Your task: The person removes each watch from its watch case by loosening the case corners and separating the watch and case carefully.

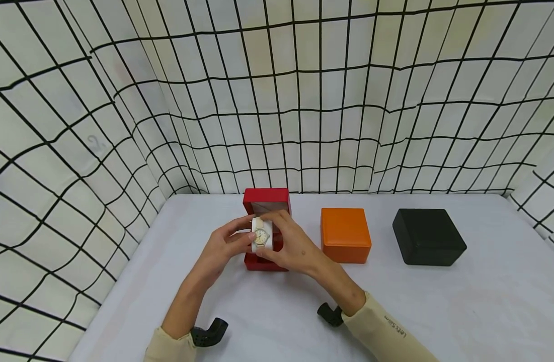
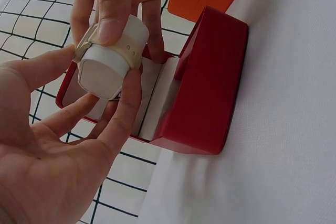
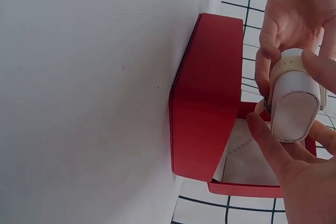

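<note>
Both hands hold a wristwatch (image 1: 261, 237) with a cream strap, wrapped round a white cushion (image 2: 103, 76). My left hand (image 1: 221, 247) grips it from the left, with the thumb by the dial in the head view. From the right, my right hand (image 1: 298, 246) has its fingers at the top end and its thumb at the lower end. Just beneath them stands a red watch box (image 1: 266, 195), its lid raised and its pale lining showing in both wrist views. The cushion's flat end (image 3: 295, 116) faces the right wrist camera.
To the right of the red box sit a closed orange box (image 1: 345, 229) and, farther right, a closed black box (image 1: 428, 236). A white cloth covers the table (image 1: 277, 311). Black grid netting (image 1: 319, 110) over white sheeting rises behind and along the left side.
</note>
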`<action>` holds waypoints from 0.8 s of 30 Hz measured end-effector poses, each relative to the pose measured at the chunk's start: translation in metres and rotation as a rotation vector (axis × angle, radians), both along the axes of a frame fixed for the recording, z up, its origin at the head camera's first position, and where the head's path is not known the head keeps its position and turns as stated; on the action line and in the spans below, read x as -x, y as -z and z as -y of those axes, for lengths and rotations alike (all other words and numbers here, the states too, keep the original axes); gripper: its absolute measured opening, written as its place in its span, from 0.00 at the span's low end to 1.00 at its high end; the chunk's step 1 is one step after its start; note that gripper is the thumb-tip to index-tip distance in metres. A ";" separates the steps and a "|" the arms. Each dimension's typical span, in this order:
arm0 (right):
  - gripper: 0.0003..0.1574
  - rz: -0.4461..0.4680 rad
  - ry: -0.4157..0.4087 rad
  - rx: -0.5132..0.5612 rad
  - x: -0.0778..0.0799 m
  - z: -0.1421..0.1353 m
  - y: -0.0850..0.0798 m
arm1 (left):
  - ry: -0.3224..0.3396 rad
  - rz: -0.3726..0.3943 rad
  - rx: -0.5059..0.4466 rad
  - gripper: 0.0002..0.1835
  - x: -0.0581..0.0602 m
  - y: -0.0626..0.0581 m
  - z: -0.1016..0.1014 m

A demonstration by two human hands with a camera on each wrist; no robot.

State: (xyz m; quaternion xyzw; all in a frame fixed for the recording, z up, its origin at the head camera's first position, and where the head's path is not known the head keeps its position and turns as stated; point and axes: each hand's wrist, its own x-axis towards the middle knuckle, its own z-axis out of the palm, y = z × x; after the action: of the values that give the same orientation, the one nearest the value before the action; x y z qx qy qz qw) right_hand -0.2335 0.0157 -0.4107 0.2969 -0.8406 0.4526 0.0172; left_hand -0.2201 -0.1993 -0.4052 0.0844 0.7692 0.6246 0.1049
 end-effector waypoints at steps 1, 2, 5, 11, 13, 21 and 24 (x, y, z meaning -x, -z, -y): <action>0.41 0.002 0.002 -0.001 0.000 0.000 0.000 | -0.001 0.001 -0.003 0.31 0.000 0.000 0.000; 0.41 0.003 0.002 -0.003 0.000 0.000 0.000 | -0.001 0.001 -0.006 0.31 0.000 0.000 0.000; 0.42 0.003 -0.002 -0.008 0.001 -0.001 0.000 | -0.002 0.001 -0.011 0.31 -0.001 -0.001 -0.001; 0.42 -0.001 -0.019 0.009 0.003 -0.003 0.000 | -0.012 -0.005 -0.015 0.30 -0.001 -0.002 0.000; 0.42 -0.002 -0.021 0.011 0.003 -0.003 0.001 | -0.013 -0.003 -0.021 0.30 -0.001 -0.002 0.000; 0.42 0.014 -0.004 0.019 0.000 0.000 0.000 | -0.015 0.013 -0.010 0.33 -0.002 -0.002 -0.001; 0.42 0.010 0.013 0.016 0.000 0.000 -0.001 | -0.001 0.025 -0.003 0.36 -0.002 -0.002 -0.001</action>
State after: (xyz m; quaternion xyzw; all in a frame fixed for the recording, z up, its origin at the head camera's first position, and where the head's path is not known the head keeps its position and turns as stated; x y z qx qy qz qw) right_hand -0.2333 0.0160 -0.4098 0.2891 -0.8390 0.4607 0.0181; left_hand -0.2185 -0.1982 -0.4028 0.0765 0.7671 0.6266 0.1143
